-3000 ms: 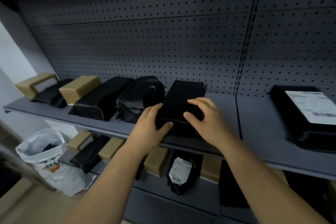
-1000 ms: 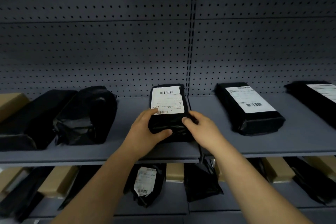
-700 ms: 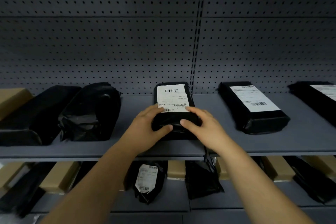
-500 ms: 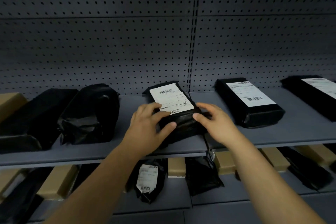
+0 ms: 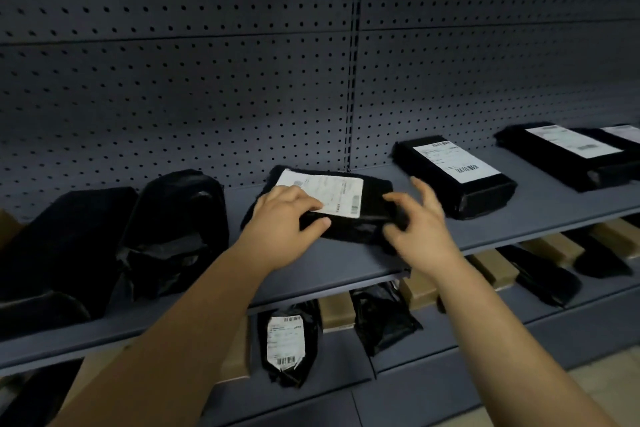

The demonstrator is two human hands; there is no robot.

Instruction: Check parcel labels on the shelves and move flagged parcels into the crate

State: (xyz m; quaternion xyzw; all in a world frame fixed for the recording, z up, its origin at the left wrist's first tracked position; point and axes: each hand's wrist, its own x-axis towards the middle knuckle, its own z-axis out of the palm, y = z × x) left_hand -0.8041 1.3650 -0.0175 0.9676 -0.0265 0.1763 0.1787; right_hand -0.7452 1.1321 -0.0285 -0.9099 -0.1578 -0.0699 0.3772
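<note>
On upper shelf [image 5: 540,215], black parcel [image 5: 375,189] lies flat and crosswise, near pegboard back panel [image 5: 207,80], white label [image 5: 334,194] face up. Person's left hand [image 5: 287,218] holds parcel's left part: fingers curled over label corner, thumb against front edge. Person's right hand [image 5: 417,229] blurred at parcel's right end, fingers spread wide, gripping nothing; contact unclear. Second labelled parcel [image 5: 457,180] just right, apart. Unlabelled black bags [image 5: 173,218] left. On lower shelf [image 5: 460,329]: labelled pouch [image 5: 287,340], brown boxes [image 5: 336,310].
</note>
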